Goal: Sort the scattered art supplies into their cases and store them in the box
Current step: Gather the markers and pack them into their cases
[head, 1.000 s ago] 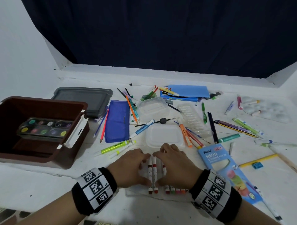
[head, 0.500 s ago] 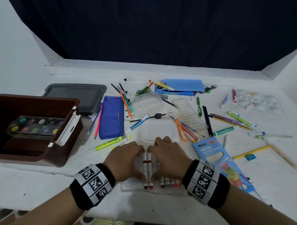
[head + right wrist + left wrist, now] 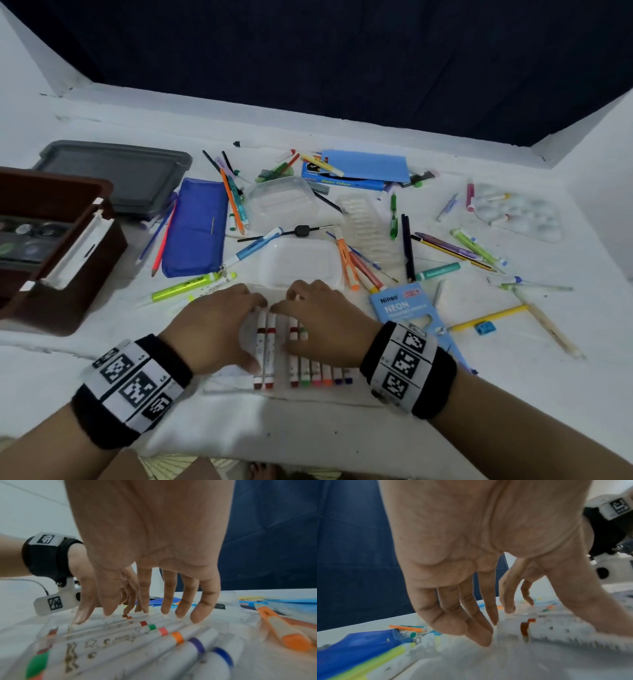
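A row of white markers (image 3: pixel 267 356) with coloured bands lies side by side in a clear flat case (image 3: pixel 233 385) near the table's front edge. My left hand (image 3: pixel 219 325) lies palm down over the left end of the row, with its fingers straight and their tips touching the table and the case. My right hand (image 3: pixel 325 325) presses flat on the markers to the right, fingers straight and slightly spread. In the right wrist view the markers (image 3: pixel 154 635) show red, green, pink, orange, purple and blue bands under the fingertips (image 3: pixel 197 615). The left hand (image 3: pixel 471 615) holds nothing.
A brown box (image 3: pixel 68 308) at the left holds a watercolour set (image 3: pixel 24 240), with a grey lid (image 3: pixel 130 171) behind it. A blue pouch (image 3: pixel 195 226), clear tubs (image 3: pixel 301 263), a Neon pencil box (image 3: pixel 404 308), a white palette (image 3: pixel 524 216) and several loose pens lie about.
Both hands stay on the marker row. The gap between them has widened a little, so more markers show. The head view has shifted slightly.
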Demonstrator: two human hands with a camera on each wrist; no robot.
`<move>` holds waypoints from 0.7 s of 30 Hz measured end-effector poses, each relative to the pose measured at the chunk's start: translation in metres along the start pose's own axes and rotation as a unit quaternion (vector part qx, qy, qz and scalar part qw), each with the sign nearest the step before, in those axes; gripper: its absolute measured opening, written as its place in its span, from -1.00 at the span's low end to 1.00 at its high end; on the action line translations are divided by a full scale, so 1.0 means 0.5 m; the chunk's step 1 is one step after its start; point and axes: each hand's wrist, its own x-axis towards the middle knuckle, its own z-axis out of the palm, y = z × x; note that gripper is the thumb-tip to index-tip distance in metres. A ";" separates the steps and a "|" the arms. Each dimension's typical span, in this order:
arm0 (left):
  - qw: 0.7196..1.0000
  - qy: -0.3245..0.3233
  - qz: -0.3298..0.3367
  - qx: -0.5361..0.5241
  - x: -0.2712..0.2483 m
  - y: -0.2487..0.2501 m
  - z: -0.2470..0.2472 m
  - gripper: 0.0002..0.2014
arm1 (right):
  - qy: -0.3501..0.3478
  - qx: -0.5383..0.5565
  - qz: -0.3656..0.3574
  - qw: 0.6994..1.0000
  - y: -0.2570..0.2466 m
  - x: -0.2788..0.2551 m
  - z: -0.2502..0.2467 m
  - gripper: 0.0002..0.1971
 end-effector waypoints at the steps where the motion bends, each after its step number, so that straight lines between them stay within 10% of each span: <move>1: 1.000 0.008 0.011 -0.014 -0.003 0.006 0.002 -0.21 | 0.021 0.043 -0.007 0.999 0.010 -0.011 -0.004 -0.52; 7: 0.983 0.132 0.023 -0.126 -0.015 0.127 -0.015 -0.75 | 0.232 0.185 -0.025 0.955 0.095 -0.109 -0.056 -0.88; 21: 0.939 0.203 0.072 -0.269 0.119 0.408 0.039 -0.52 | 0.290 0.132 0.161 0.934 0.515 -0.348 -0.144 -0.91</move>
